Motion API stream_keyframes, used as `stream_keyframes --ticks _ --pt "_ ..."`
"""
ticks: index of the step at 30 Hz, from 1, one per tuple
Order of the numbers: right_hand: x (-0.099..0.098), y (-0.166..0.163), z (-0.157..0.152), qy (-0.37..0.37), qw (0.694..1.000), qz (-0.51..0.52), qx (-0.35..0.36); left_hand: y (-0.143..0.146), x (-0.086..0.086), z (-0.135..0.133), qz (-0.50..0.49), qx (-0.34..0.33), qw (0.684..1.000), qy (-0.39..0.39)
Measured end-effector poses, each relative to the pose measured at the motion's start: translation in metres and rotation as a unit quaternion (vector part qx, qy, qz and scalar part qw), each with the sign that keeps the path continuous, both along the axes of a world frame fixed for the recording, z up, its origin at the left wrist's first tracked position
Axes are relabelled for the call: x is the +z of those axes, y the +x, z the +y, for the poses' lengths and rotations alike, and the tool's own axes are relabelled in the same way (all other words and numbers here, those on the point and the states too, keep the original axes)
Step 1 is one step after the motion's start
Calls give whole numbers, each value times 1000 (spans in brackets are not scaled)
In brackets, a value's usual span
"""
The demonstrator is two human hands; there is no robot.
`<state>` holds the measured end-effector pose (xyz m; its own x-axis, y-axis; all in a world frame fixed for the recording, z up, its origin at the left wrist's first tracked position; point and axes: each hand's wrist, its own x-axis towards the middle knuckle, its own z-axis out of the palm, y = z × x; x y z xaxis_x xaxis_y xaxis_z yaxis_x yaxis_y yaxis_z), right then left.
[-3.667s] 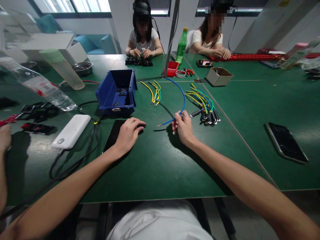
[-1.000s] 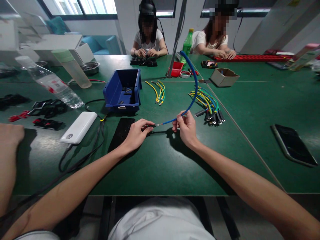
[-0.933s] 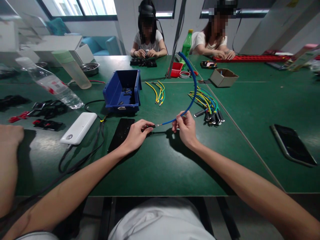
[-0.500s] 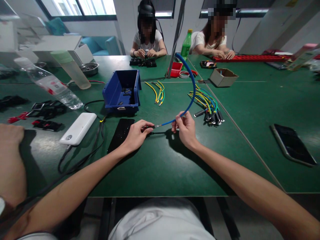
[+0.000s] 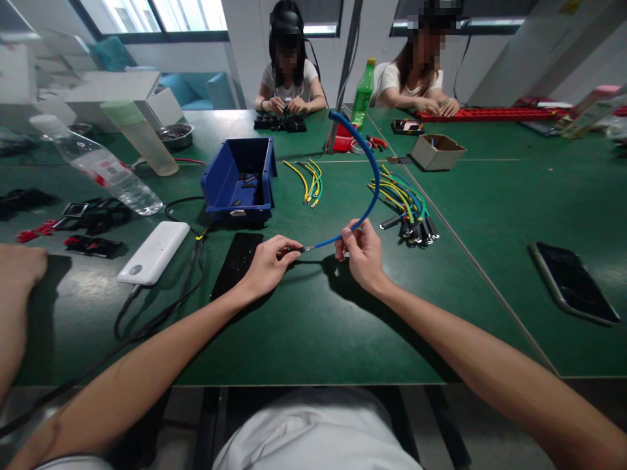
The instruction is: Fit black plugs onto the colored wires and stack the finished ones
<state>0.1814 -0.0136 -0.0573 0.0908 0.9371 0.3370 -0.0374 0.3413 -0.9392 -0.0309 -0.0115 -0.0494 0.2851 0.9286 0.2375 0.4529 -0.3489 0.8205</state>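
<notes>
My right hand (image 5: 363, 251) is closed around a thick blue cable (image 5: 375, 176), which arcs up and back to the left above the table. A bare metal terminal (image 5: 308, 248) tips the cable's near end. At that tip my left hand (image 5: 270, 261) pinches a small dark piece that looks like a black sleeve (image 5: 292, 249); whether the terminal is inside it I cannot tell. Right of the cable lies a bundle of yellow, green and blue cables (image 5: 406, 199) with black sleeves (image 5: 418, 230) on their ends. Several shorter yellow and green cables (image 5: 312, 181) lie farther back.
A blue bin (image 5: 238, 212) holds small black pieces. A black phone (image 5: 235, 264) lies beside my left forearm, near a white power bank (image 5: 154, 251) with black cords. Another phone (image 5: 573, 281) lies at right. Another person's arm (image 5: 17, 294) rests at left; two people sit opposite.
The blue cable's free end has swung left and slightly down. Both my hands stay nearly in place. The other person's arm at left has shifted slightly.
</notes>
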Motion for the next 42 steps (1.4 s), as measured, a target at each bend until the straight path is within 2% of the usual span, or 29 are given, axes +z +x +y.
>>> stream_keyframes --ticks 8,22,29,42 --pt "1 -1 -2 5 1000 -3 6 1 2 -1 -1 -6 1000 7" --pt "6 -4 -2 -36 999 34 17 2 7 -5 24 -9 999 35" --pt "3 -4 0 -28 999 32 34 2 8 -7 12 -37 998 45" --pt "4 -5 -2 -36 998 35 45 3 7 -7 17 -39 999 30"
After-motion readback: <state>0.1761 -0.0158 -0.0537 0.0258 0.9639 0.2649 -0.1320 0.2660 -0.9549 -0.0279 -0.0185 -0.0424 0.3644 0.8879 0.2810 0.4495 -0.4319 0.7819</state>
